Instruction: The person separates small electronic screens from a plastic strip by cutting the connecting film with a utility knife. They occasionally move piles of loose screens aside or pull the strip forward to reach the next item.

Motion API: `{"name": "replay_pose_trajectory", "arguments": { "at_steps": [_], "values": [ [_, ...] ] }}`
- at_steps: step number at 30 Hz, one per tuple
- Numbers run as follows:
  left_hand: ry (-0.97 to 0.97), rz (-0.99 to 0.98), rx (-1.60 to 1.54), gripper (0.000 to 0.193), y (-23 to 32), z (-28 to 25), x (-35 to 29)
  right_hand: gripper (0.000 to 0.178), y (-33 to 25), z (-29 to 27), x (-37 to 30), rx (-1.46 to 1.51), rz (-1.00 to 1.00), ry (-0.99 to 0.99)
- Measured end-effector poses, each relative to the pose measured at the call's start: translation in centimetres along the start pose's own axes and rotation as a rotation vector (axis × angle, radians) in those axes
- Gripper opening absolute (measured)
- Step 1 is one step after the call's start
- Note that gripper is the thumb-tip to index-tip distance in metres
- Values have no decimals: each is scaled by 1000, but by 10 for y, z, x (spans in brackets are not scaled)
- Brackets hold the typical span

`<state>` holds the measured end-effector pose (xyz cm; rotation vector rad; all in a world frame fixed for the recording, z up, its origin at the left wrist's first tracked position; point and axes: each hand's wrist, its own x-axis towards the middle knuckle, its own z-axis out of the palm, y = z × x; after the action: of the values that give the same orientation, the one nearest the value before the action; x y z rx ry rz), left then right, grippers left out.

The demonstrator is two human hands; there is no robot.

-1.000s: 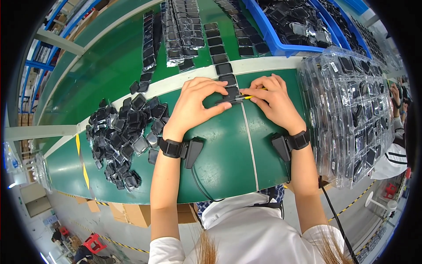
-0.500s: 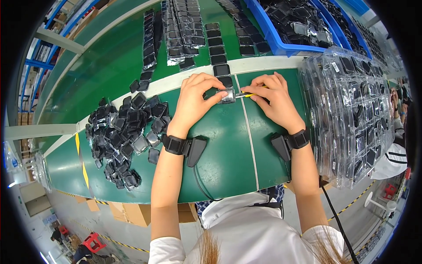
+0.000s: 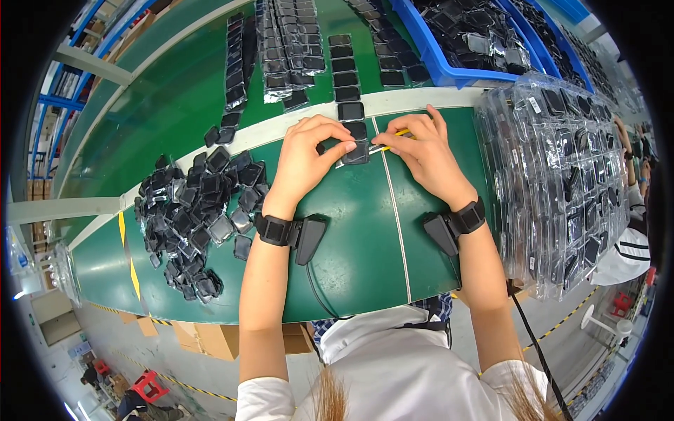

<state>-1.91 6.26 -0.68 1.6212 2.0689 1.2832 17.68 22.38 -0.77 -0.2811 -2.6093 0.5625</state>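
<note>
L hand (image 3: pixel 306 151) pinches black sq (image 3: pixel 357 154), R hand (image 3: pixel 431 152) grips yellow knife (image 3: pixel 403 132).
Sq's at strip's (image 3: pixel 345 78) near end, over counter (image 3: pixel 351 217); we'd best hold strip taut, L thumb (image 3: pixel 342 149) clear of knife.

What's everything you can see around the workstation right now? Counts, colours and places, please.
square piece: one, black, at the left fingertips
slim tool: one, yellow with grey tip, in the right hand
rows of flat pieces: several, black, far side
loose pile: too many to count, mostly black, table's left
worktable: one, green, under the hands
tubs: at least two, blue, upper right
stacked trays: several, clear, right
cardboard boxes: at least two, brown, below the table
stool: one, red, lower left
shelving: blue frame, upper left
wrist devices: two, black, one per wrist
left hand: one, bare, centre
right hand: one, bare, right of centre
</note>
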Motion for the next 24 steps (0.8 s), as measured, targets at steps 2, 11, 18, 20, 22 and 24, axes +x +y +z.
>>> {"name": "replay_pose_trajectory", "arguments": {
  "at_steps": [2, 11, 18, 20, 22, 24],
  "values": [
    [-7, 6, 18, 14, 0, 1, 0, 31, 2, -4, 0, 31, -17, -15],
    [3, 63, 101, 14, 4, 2, -2, 30, 5, -25, -4, 101, 35, -165],
    [-21, 78, 105, 15, 7, -2, -2, 32, 1, -20, -4, 66, -6, -142],
    [-31, 73, 112, 15, 8, -3, -3, 32, 0, -20, -4, 77, -4, -130],
    [-42, 68, 120, 15, 9, -3, -3, 29, -1, -18, -4, 72, -23, -121],
    [-36, 94, 148, 15, 10, -2, -3, 27, -4, -16, -3, 67, -41, -112]
  ]
}}
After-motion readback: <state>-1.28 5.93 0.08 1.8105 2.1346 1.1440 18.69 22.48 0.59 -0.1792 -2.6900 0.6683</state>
